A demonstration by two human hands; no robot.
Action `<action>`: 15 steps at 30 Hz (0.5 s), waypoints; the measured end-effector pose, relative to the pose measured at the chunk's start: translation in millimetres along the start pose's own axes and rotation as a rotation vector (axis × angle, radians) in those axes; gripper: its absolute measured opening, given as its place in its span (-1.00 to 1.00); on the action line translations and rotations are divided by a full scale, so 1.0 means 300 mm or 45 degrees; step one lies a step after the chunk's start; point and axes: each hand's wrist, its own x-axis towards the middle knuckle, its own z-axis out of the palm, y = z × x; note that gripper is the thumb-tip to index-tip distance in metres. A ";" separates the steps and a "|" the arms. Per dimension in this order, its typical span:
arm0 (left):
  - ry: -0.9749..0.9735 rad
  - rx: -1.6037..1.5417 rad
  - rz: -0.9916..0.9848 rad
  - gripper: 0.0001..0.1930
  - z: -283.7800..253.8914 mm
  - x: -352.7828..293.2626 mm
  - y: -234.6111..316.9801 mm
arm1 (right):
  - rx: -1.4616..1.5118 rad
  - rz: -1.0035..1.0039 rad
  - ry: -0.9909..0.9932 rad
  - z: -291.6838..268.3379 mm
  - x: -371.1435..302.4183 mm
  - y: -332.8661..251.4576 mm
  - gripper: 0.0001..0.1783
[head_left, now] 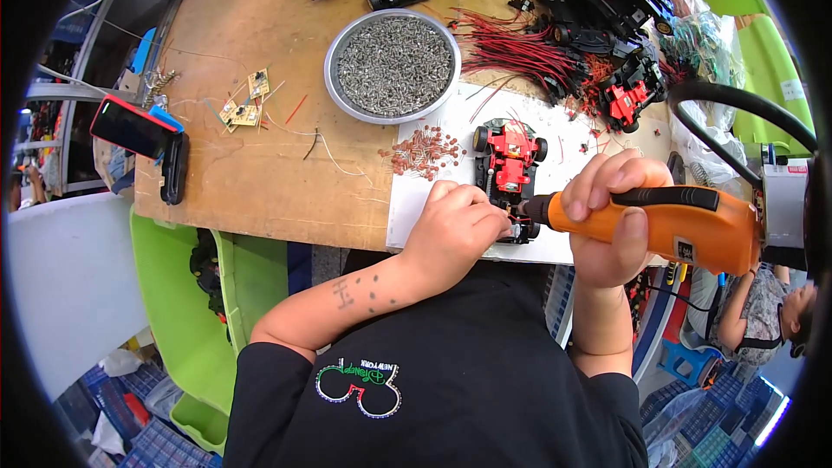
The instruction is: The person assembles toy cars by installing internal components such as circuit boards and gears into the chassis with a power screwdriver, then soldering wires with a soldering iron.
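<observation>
A toy car chassis (511, 165), red and black with black wheels, lies on a white sheet (416, 217) at the table's near edge. The fingers of my left hand (455, 230) are closed at its near left side, gripping that end; their tips are partly hidden. In my right hand (615, 217) is an orange electric screwdriver (728, 225) with a black switch strip, fingers wrapped round its body. It lies nearly level, its dark nose pointing left at the near end of the chassis. The bit's tip is hard to make out there.
A bowl of small screws (394, 65) stands beyond my left hand, with small brown discs (425, 152) scattered nearer. Red and black wires (520, 48) and more car chassis (628, 95) crowd the back right. A black cable (745, 100) loops at right. Small circuit boards (243, 108) lie left.
</observation>
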 end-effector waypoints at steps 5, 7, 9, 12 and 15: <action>-0.005 0.005 -0.003 -0.85 0.000 0.000 -0.002 | -0.044 0.010 -0.004 0.009 -0.001 -0.006 -0.60; 0.006 0.022 0.002 -0.85 0.000 0.000 -0.002 | -0.037 0.015 -0.004 0.009 -0.001 -0.005 -0.60; 0.000 0.015 -0.004 -0.85 -0.001 0.001 -0.001 | -0.038 0.029 -0.011 0.007 0.001 -0.005 -0.61; -0.007 0.011 -0.001 -0.85 0.002 0.002 0.004 | -0.048 0.005 -0.053 0.006 -0.003 0.006 -0.62; -0.013 0.023 -0.006 -0.85 -0.003 -0.006 0.004 | -0.077 0.011 -0.043 0.019 -0.009 0.014 -0.62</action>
